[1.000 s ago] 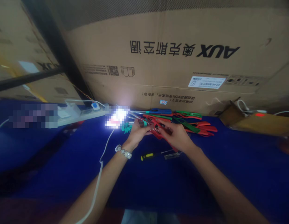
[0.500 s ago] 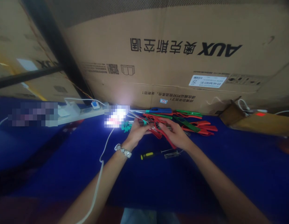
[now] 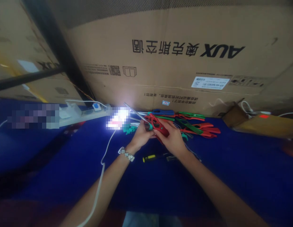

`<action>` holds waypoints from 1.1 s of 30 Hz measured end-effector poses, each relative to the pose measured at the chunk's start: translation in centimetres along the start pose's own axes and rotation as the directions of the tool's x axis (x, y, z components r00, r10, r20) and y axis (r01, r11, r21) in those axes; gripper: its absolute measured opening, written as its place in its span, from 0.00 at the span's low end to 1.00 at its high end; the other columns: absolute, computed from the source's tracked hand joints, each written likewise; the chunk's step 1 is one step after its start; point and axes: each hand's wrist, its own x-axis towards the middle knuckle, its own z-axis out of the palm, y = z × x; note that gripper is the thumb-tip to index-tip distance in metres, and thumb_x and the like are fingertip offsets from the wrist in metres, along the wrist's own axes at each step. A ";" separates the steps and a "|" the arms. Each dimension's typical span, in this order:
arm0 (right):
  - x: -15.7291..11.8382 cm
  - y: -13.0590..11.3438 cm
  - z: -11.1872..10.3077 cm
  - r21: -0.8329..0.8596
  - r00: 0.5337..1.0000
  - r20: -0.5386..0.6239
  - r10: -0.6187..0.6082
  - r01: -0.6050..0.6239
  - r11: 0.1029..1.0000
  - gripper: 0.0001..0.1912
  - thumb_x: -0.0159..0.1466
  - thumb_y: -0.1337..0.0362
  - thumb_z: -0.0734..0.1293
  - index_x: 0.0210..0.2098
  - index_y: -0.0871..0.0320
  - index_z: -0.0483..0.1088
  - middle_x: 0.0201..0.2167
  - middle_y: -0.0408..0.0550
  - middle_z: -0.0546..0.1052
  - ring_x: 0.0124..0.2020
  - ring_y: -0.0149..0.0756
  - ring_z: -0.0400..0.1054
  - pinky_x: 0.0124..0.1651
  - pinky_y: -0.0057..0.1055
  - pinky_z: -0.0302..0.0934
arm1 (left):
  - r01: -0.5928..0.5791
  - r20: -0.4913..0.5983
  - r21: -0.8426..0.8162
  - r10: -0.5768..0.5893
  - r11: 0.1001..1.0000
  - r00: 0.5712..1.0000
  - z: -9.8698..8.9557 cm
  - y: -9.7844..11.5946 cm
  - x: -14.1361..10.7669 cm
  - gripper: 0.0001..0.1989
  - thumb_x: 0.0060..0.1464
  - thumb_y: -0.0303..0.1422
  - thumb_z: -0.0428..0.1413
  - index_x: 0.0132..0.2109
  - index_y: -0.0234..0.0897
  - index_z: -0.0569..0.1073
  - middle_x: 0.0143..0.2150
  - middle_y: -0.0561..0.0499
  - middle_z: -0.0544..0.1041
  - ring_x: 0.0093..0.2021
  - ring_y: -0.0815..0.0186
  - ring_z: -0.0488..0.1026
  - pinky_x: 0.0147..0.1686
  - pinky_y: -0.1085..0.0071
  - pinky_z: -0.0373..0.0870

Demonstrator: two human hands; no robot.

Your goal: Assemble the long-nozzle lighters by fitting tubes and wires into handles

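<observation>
Both hands are closed on one red stick lighter (image 3: 158, 123), whose metal barrel points up and left toward a bright, pixelated screen. My left hand (image 3: 141, 136) grips its front end, by a small teal part (image 3: 150, 126). Around its red handle, my right hand (image 3: 171, 135) has its fingers wrapped. Behind the hands lie more stick lighters, among them a blue one (image 3: 163, 112) and a green one (image 3: 190, 126). Small teal pieces (image 3: 129, 129) are heaped left of my left hand. Nearer to me lies a screwdriver (image 3: 150, 156) with a black and yellow handle.
Several red handle shells (image 3: 205, 130) lie on the blue tablecloth (image 3: 146, 189) at right. A large cardboard box (image 3: 160, 25) stands behind. At left are a power strip (image 3: 87, 113) and a white cable (image 3: 102, 171); an open carton (image 3: 260, 126) stands at right.
The red lighter's handle has come together in my hands, and its metal barrel now sticks up leftward. My right hand has shifted slightly left and closed around the handle.
</observation>
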 end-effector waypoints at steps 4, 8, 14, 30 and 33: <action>-0.7 -0.5 1.1 -0.089 1.000 0.000 0.012 -0.012 0.996 0.20 0.69 0.58 0.63 0.60 0.48 0.70 0.48 0.53 0.71 0.47 0.43 0.74 0.54 0.43 0.72 | -0.011 0.070 -0.047 0.014 0.999 0.997 0.1 0.0 0.0 0.33 0.37 0.21 0.66 0.51 0.38 0.64 0.43 0.49 0.79 0.41 0.59 0.80 0.41 0.57 0.81; -1.1 -1.4 1.3 -0.281 0.994 0.096 0.052 -0.024 0.960 0.26 0.73 0.56 0.55 0.69 0.48 0.59 0.56 0.57 0.67 0.49 0.46 0.73 0.43 0.41 0.76 | -0.047 0.062 -0.057 0.050 0.997 0.997 0.1 0.1 -0.1 0.30 0.38 0.19 0.62 0.50 0.38 0.64 0.44 0.49 0.79 0.43 0.60 0.79 0.40 0.62 0.81; -0.8 -1.6 0.5 -0.359 0.959 0.278 -0.055 0.157 0.920 0.36 0.68 0.64 0.57 0.74 0.50 0.43 0.65 0.56 0.62 0.61 0.53 0.63 0.50 0.45 0.74 | 0.009 0.085 -0.033 -0.006 0.999 0.996 0.1 0.5 -0.4 0.30 0.39 0.19 0.59 0.51 0.39 0.64 0.43 0.49 0.78 0.40 0.62 0.79 0.38 0.66 0.78; -0.9 -0.5 1.0 -0.581 0.940 0.291 -0.177 0.321 0.748 0.27 0.73 0.63 0.55 0.70 0.52 0.56 0.69 0.45 0.62 0.53 0.47 0.65 0.42 0.38 0.75 | 0.182 0.279 -0.316 -0.092 0.931 0.956 -0.5 1.6 0.1 0.17 0.50 0.38 0.54 0.46 0.34 0.71 0.51 0.38 0.78 0.50 0.49 0.77 0.46 0.50 0.76; -0.9 -0.4 0.9 -0.591 0.940 0.269 -0.211 0.334 0.734 0.27 0.73 0.65 0.55 0.70 0.51 0.56 0.70 0.39 0.60 0.50 0.46 0.65 0.41 0.38 0.75 | 0.103 0.197 -0.301 -0.043 0.948 0.979 -0.2 1.5 0.0 0.15 0.58 0.41 0.56 0.46 0.35 0.72 0.52 0.39 0.78 0.51 0.51 0.77 0.47 0.52 0.77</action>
